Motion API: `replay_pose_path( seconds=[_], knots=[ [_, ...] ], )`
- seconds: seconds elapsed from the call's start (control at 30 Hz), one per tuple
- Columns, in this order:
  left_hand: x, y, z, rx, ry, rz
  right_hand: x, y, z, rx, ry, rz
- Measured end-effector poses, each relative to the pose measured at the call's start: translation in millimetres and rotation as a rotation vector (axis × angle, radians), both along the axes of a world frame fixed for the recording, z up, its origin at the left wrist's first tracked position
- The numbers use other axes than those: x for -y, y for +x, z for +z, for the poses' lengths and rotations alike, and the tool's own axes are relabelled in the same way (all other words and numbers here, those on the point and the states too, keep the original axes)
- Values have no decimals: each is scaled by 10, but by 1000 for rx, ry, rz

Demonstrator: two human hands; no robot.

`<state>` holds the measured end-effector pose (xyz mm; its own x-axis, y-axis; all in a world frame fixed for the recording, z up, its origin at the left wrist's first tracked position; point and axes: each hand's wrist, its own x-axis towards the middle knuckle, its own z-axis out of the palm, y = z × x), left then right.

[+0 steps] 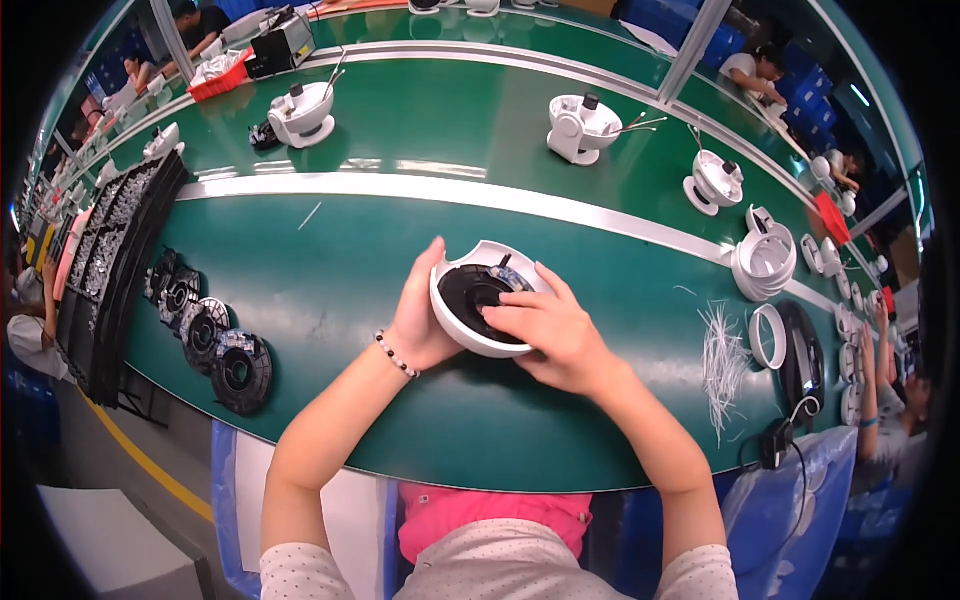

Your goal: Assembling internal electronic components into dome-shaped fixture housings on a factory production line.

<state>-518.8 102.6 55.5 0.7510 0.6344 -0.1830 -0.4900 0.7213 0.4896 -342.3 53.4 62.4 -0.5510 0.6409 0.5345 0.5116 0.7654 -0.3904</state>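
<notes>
A white bowl-shaped housing (482, 346) is held tilted over the near middle of the bench, its open side facing up. My left hand (422, 318) wraps round its left side, with the thumb up along the rim. Inside the housing sits a black round part (462, 292) with a central hole and a small circuit board (512, 277) at its far edge. My right hand (560, 335) grips the housing's right side, and some of its fingers press on the black part near the hole. The fingers under the housing are hidden.
Black round parts (241, 372) lie in a row at left, beside a dark rack of small parts (105, 255). White ties (722, 365), a white ring (768, 337) and stacked white shells (765, 262) are at right. White assemblies (583, 130) stand beyond a pale rail (420, 186).
</notes>
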Motion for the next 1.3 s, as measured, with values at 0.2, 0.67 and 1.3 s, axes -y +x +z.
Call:
replay_pose_path(
  seconds=[0.2,0.67,1.3],
  knots=[
    [-124,-180,-234,-201,50,202,-430,20,112,84,-17,-90],
    [-245,-490,-544,-264,209,257,-2526,-289,-590,566,196,-490],
    [-457,-703,-592,-248,260,305,-250,1585,85,145,673,-894]
  ],
)
